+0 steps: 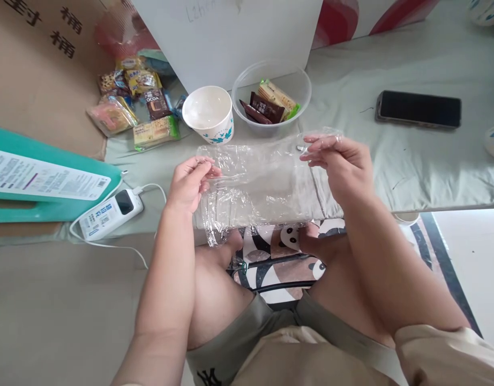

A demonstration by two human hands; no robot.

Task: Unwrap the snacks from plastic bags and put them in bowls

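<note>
Between my two hands a sheet of clear plastic film is stretched, crinkled and see-through, its lower edge hanging past the front of the cloth-covered surface. My left hand pinches the film's left end with closed fingers. At the right end, my right hand grips it between thumb and fingers. Just beyond the film stand a white paper cup with blue leaf prints and a clear round plastic bowl. Inside the bowl lie several wrapped snacks, some brown and some pale with green ends.
Several packaged snacks lie in a pile at the back left, beside a cardboard box. A white power bank with a cable sits by a green container. On the right rests a black phone. A white box stands behind.
</note>
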